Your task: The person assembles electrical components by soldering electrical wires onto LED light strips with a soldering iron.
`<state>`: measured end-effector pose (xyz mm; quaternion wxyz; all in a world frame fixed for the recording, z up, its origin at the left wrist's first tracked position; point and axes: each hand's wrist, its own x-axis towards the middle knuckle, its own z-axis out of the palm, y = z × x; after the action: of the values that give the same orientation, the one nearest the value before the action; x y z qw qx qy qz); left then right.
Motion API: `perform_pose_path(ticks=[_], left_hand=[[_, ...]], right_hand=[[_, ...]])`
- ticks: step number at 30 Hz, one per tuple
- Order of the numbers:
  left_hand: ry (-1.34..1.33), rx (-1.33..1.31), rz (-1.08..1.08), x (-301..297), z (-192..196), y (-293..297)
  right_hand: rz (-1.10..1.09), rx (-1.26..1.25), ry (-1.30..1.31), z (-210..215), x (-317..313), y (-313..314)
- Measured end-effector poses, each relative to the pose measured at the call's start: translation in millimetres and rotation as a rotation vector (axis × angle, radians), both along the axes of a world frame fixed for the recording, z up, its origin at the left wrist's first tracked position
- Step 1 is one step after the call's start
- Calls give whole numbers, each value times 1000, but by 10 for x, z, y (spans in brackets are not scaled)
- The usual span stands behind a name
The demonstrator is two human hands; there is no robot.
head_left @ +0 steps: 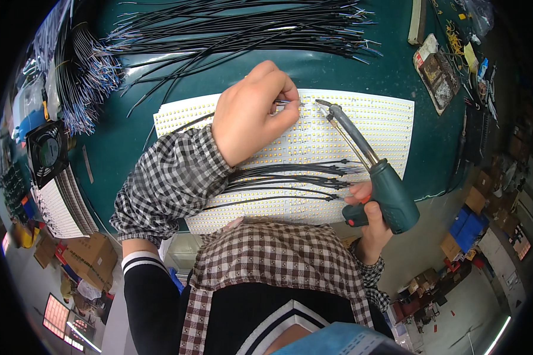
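While pinching wire end (287,103) left-handed (251,112), soldering gun (373,171) clenched right (370,222): risks scorching fingertips at nine o'clock of tip.

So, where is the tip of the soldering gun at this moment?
In the head view, the soldering gun in the right hand has its tip over the LED panel, beside the left hand fingertips.

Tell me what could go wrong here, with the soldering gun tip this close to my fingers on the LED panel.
1. The left hand pinches a wire end right beside the soldering gun tip; a slip could burn the fingertips.
2. The black wires already attached lie across the LED panel under the gun's barrel, so lowering it might scorch their insulation.
3. The right hand holds the gun far back, so the tip may wander onto neighbouring pads.
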<state>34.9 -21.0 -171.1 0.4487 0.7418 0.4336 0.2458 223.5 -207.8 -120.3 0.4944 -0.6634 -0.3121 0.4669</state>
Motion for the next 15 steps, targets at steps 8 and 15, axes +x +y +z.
perform_pose_path(ticks=[8, 15], left_hand=[[51, 126, -23, 11, -25, -22], [45, 141, 3, 16, -45, -38]], right_hand=[[72, 11, -23, 21, 17, 11], [-2, -7, 74, 42, -18, 26]])
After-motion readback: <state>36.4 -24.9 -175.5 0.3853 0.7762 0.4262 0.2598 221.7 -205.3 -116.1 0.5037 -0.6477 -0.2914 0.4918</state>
